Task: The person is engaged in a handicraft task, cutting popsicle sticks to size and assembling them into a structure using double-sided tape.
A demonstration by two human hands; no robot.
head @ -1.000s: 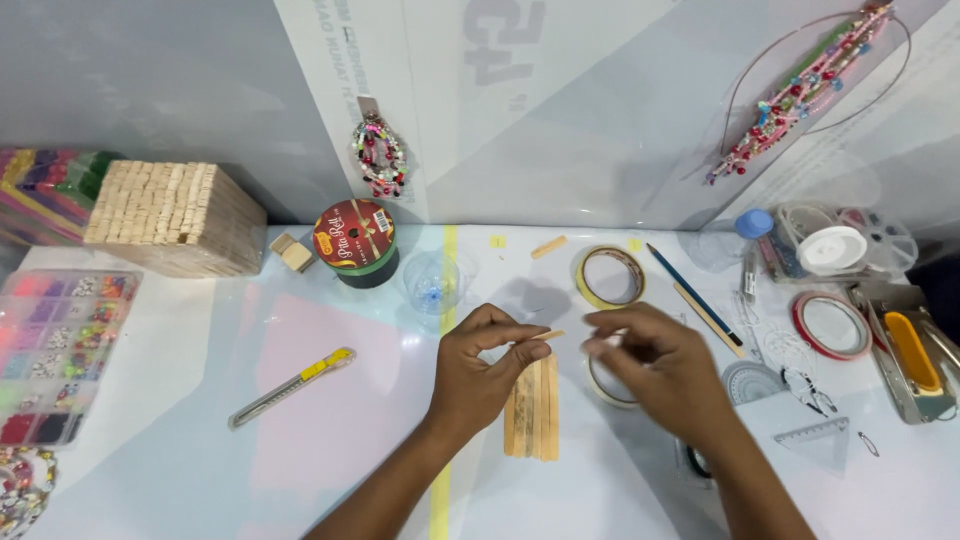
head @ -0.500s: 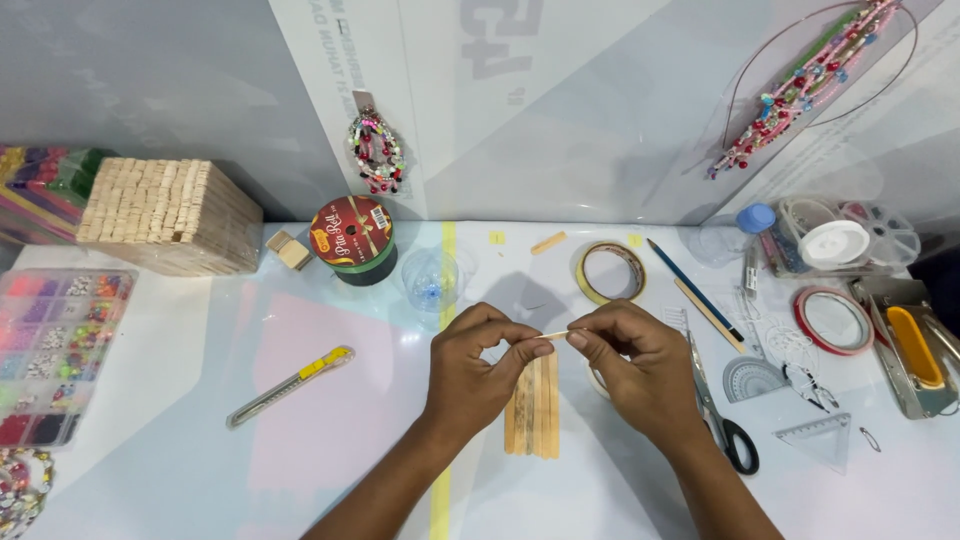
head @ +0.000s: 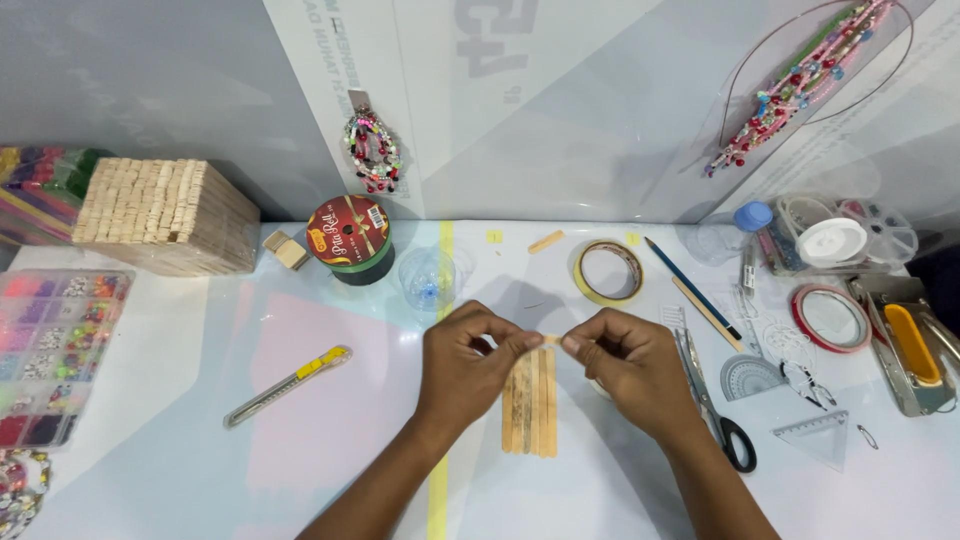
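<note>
Since a second ago your right hand (head: 625,368) has come in from the side to meet your left hand (head: 468,365), and the two now sit closer together than half a second ago, so the short strip of pale tape (head: 551,340) stretched between them shows less of its length. The black-handled scissors (head: 712,405), hidden under your right hand a second ago, lie in view to its right.

Your left fingers (head: 527,343) are pinched narrow, thumb against forefinger, on the left end of the tape strip. Your right fingers (head: 572,343) are pinched just as tight on its right end, the other fingers curled into the palm.

The tape strip hangs between the two pinches, just above the top end of the row of flat natural-wood craft sticks (head: 531,402). Those sticks lie side by side on the white desk (head: 300,440), running away from you, between your two wrists and partly under your left knuckles. I cannot tell whether the tape touches the sticks.

Beyond your hands stands a roll of beige masking tape (head: 608,272), and a clear plastic cup (head: 429,279) is to its left. A yellow-and-grey utility knife (head: 289,386) lies well off to your left.
</note>
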